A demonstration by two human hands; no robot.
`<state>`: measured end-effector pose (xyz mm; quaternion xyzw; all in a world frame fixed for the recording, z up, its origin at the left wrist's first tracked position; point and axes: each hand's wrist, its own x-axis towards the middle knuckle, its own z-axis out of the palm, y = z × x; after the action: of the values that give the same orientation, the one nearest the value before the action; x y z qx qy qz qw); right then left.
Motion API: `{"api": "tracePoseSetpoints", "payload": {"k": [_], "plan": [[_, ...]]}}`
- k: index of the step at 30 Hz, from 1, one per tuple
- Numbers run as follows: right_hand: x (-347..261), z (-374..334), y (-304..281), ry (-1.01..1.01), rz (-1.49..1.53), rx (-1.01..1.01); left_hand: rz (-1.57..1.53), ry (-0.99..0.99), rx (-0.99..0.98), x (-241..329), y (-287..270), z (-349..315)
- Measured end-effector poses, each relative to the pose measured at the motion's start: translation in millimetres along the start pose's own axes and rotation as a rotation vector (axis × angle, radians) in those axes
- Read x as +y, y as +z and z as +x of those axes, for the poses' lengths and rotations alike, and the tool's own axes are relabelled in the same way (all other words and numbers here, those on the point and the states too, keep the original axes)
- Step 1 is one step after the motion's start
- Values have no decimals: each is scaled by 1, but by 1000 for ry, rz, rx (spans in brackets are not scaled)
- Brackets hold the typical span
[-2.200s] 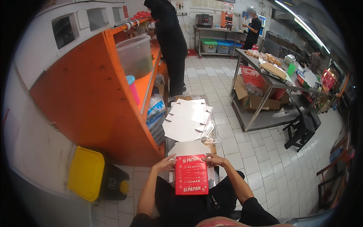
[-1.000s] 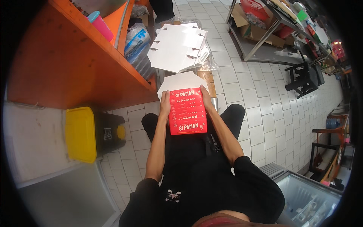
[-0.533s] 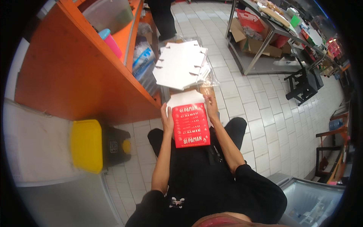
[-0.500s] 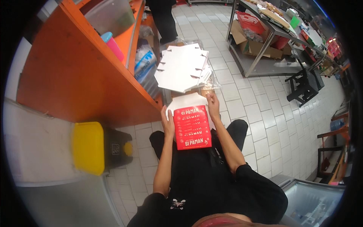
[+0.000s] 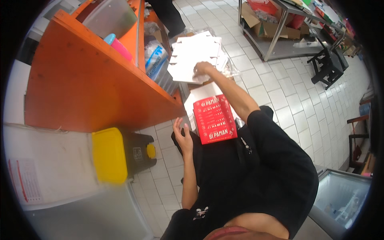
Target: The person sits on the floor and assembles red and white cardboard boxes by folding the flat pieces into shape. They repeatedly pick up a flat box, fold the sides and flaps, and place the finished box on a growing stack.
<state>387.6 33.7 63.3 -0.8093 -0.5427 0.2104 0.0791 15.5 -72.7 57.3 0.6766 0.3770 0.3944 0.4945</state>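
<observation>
On my lap lies a pile of red printed cardboard boxes or blanks (image 5: 216,120), with a white flap (image 5: 202,92) spread out at its far end. Beside its left edge my left hand (image 5: 183,138) is open, fingers apart, holding nothing. Farther ahead is a stack of flat white cardboard box blanks (image 5: 194,52) with notched edges. My right hand (image 5: 204,69) reaches over the red pile to this stack, its fingers curled down at the near part of the top blank. The fingertips are partly hidden.
At left stands an orange shelf unit (image 5: 80,84) holding a clear plastic tub (image 5: 114,20). Below it is a black bin with a yellow lid (image 5: 110,156). A steel table (image 5: 276,44) and a black stool (image 5: 327,68) stand at right. Someone's dark-clothed leg (image 5: 168,16) shows at the far end.
My right hand has left the red pile's right edge and moved forward onto the white stack. My left hand has come away from the pile's left side and opened. The view has shifted.
</observation>
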Motion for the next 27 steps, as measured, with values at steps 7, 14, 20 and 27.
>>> {"api": "tracePoseSetpoints", "payload": {"k": [7, 14, 20, 27], "plan": [[-35, -25, 19, 40, -286, 173, -42, -46, -56, -4, 0, 6], [-36, -5, -1, -38, -25, 21, 4, 9, -210, 28, -6, 3], [2, 4, 0, -170, 132, 611, 40, 26, -330, 32, -10, 6], [26, -26, -20, -419, 235, 348, -125, 3, -415, 19, 20, 12]]}}
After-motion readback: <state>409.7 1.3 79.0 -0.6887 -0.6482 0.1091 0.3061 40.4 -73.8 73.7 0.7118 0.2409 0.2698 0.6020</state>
